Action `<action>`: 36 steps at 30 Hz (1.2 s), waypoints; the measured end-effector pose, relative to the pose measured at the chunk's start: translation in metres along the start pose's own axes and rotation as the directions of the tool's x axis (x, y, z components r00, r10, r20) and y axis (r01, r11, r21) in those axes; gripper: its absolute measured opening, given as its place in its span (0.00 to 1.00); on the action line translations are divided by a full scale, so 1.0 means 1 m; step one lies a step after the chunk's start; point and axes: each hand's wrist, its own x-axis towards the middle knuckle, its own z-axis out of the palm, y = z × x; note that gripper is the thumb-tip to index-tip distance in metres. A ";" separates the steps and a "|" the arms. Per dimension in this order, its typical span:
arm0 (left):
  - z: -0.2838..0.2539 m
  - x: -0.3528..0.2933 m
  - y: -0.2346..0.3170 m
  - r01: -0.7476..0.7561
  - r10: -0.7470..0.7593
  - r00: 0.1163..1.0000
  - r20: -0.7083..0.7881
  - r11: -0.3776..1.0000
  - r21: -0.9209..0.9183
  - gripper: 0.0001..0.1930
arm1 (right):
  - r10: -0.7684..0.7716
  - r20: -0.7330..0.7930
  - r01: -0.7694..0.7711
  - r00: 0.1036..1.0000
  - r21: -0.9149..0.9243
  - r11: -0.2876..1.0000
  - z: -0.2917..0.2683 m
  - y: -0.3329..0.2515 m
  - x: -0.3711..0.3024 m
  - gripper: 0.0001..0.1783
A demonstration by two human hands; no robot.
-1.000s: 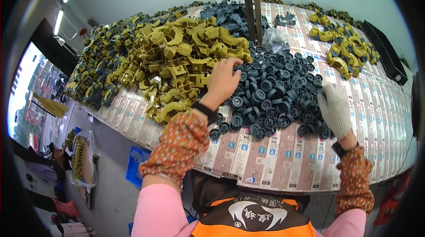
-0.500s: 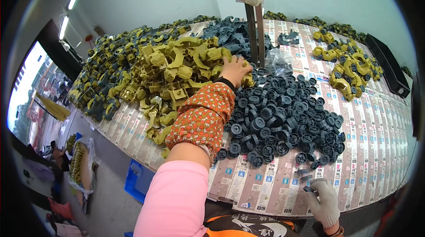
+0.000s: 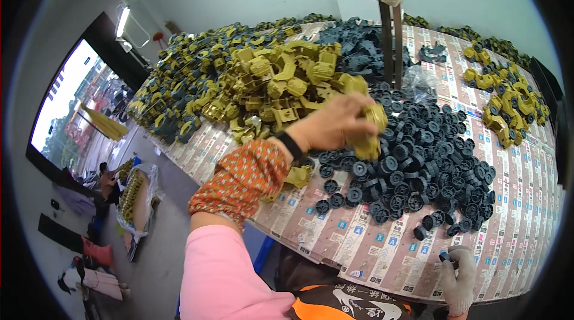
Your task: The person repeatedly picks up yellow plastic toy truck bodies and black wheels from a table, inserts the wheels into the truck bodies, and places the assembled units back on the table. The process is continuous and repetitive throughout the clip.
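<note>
My left hand (image 3: 335, 124), bare with a black wristband, is closed around a yellow-green plastic toy car body (image 3: 368, 148), blurred by motion. It hangs over the left edge of a heap of dark grey toy wheels (image 3: 412, 170). Behind that hand rises a pile of loose yellow-green toy car parts (image 3: 281, 84). Low on the right, my right hand (image 3: 460, 278) wears a pale knit glove and is over the table's near edge. Between its thumb and fingers it pinches a small dark toy wheel (image 3: 445, 257), only partly visible.
Assembled toy cars lie massed at the left (image 3: 185, 81), with another group of toy cars (image 3: 508, 105) at the right. Blue-grey plastic parts (image 3: 353, 45) are heaped behind, near a metal post (image 3: 391, 45). A clear plastic bag (image 3: 418, 84) rests beside the post. A person (image 3: 109, 181) appears far left.
My left hand has come off the yellow-green pile toward me, carrying a toy car body. The whole view has swung left. The right hand still pinches a dark piece.
</note>
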 end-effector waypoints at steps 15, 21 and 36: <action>-0.026 -0.136 0.144 0.155 -0.190 0.968 0.163 0.967 0.202 0.37 | -0.234 0.155 0.242 0.960 -0.036 0.970 0.043 -0.025 0.004 0.10; 0.003 -0.148 0.181 0.841 -0.907 0.412 0.087 0.341 -0.419 0.24 | -0.083 0.148 0.079 0.986 0.033 0.996 0.054 -0.030 0.001 0.10; 0.068 -0.118 0.138 0.759 -0.913 0.152 0.380 -0.138 -0.636 0.32 | -0.353 0.234 0.419 0.906 -0.366 0.831 0.094 -0.025 0.011 0.13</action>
